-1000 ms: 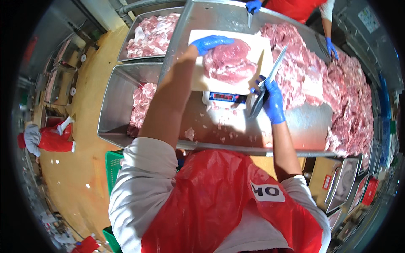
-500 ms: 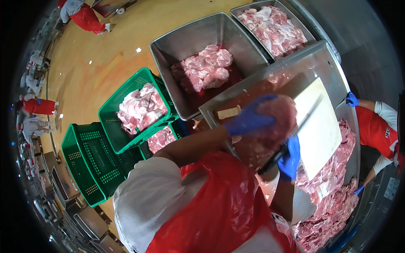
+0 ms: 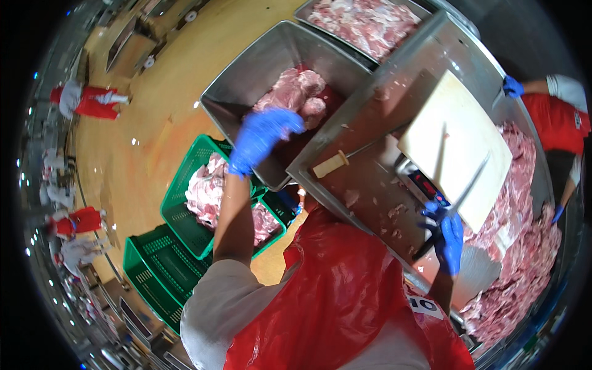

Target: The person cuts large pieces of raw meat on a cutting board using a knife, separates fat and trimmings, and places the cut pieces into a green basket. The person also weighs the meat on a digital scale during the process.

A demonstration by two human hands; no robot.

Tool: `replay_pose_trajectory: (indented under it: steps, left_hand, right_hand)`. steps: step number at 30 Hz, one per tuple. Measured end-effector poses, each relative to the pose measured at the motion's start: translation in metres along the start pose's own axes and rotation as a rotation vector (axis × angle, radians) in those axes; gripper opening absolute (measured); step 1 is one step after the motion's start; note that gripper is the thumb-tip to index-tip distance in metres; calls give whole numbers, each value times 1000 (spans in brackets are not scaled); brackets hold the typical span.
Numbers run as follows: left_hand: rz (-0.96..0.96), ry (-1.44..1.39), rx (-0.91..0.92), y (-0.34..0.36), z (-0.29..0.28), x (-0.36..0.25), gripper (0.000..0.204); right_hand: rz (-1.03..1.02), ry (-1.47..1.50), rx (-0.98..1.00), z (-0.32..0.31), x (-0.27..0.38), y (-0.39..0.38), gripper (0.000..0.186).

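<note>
My left hand [image 3: 264, 140], in a blue glove, is stretched over the near rim of a deep steel bin [image 3: 231, 77]. Its fingers reach out, somewhat blurred, and I see nothing held in them. Beyond it, several chunks of pink meat [image 3: 287, 91] lie in the bin with red liquid. My right hand [image 3: 452, 242], also gloved in blue, is closed around the dark handle of a knife [image 3: 473, 184]. The blade points up and away over a white cutting board [image 3: 425, 139]. Beside the board's near edge sits a scale [image 3: 424, 185] with a red display.
A sharpening steel with a cream handle [image 3: 331, 164] lies on the steel table [image 3: 364, 145]. Trimmed meat [image 3: 512, 277] is heaped at right, near a co-worker in a red apron [image 3: 558, 126]. Green crates [image 3: 151, 262] stand at left; a meat-filled steel tub [image 3: 364, 24] is at the back.
My left hand has swung left from the table to over the bin, and the large piece of meat is no longer in it. The scale has come into sight. My right hand keeps the knife.
</note>
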State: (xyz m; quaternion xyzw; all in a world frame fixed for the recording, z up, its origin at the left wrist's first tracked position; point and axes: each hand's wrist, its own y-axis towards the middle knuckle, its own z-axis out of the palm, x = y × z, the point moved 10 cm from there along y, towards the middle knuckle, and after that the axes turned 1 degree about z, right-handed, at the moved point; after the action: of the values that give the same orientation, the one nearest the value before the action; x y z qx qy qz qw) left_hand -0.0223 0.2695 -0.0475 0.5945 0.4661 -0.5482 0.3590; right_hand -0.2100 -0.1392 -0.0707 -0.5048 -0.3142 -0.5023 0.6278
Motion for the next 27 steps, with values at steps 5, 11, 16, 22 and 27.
replay_pose_trajectory:
  steps: [5,11,16,22,27]
  left_hand:
    - [-45,-59,1137,-64,349,-22,28]
    - [427,253,1267,-121,613,-10,51]
    - [840,695,501,-26,729,-27,68]
    - [234,1062,479,78,739,8,80]
    - [313,1055,442,40,739,9,83]
  right_hand:
    - [-85,91,-462,-168,-26,-147,41]
    - [-145,168,-778,-296,-62,-266,37]
    - [-61,266,-893,-367,-137,-340,31]
    - [-35,319,-827,-429,-161,-359,27]
    - [34,178,-750,-473,-135,-318,25]
